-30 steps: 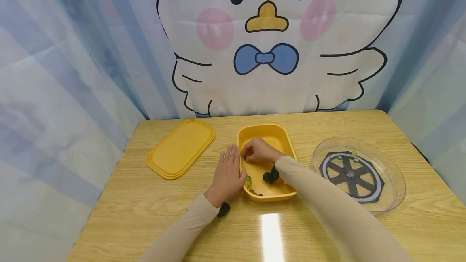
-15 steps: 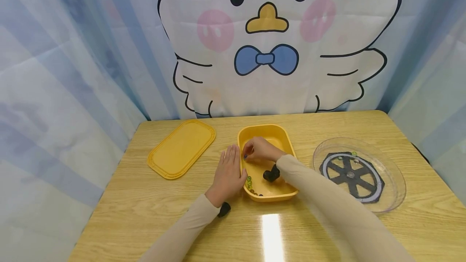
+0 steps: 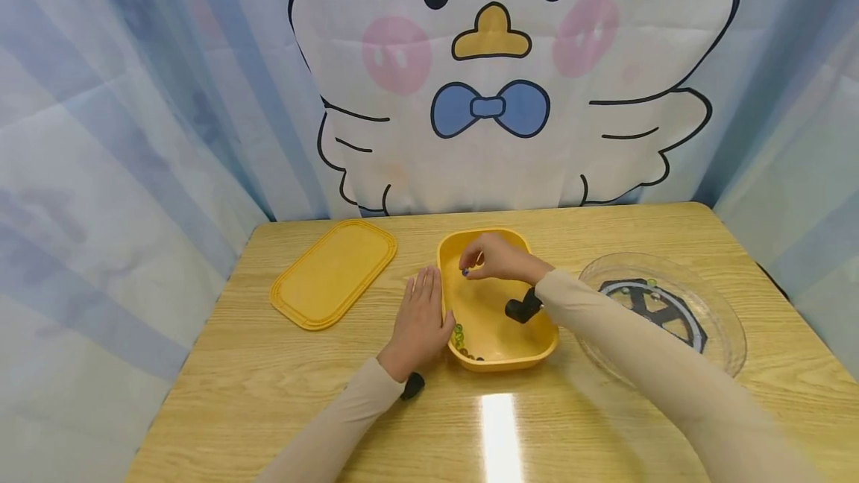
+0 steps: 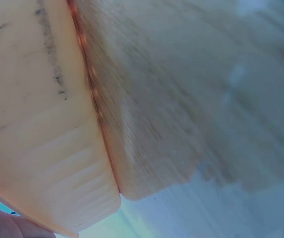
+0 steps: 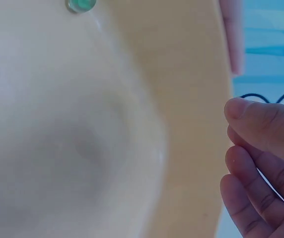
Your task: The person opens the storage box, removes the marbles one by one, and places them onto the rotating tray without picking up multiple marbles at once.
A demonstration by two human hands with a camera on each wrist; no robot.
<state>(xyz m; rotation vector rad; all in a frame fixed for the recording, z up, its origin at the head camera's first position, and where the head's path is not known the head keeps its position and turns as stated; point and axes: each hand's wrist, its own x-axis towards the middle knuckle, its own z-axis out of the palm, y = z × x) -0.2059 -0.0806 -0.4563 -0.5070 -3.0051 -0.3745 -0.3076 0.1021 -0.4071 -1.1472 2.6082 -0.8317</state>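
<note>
My left hand (image 3: 419,319) has its fingers straight and lies along the left wall of a yellow plastic box (image 3: 499,366). In the left wrist view the box's outer wall (image 4: 37,119) fills the left side. Over the inside of the box, my right hand (image 3: 499,258) pinches a small blue marble (image 3: 464,272) between thumb and fingertips. Below it, several green and brown marbles (image 3: 459,335) lie along the box's near-left inner edge. From the right wrist, curled fingers (image 5: 246,173) show above the box, the held marble hidden; one green marble (image 5: 81,4) appears at the top.
A flat yellow lid (image 3: 334,274) lies on the wooden table (image 3: 288,393) at the left. On the right stands a clear round dish (image 3: 728,341) with a dark wheel shape (image 3: 671,315) and a few small marbles, partly covered by the right sleeve. A curtain hangs behind.
My right hand has risen off the box's left inner side and moved slightly right and away, carrying the blue marble. The left hand has stayed in place.
</note>
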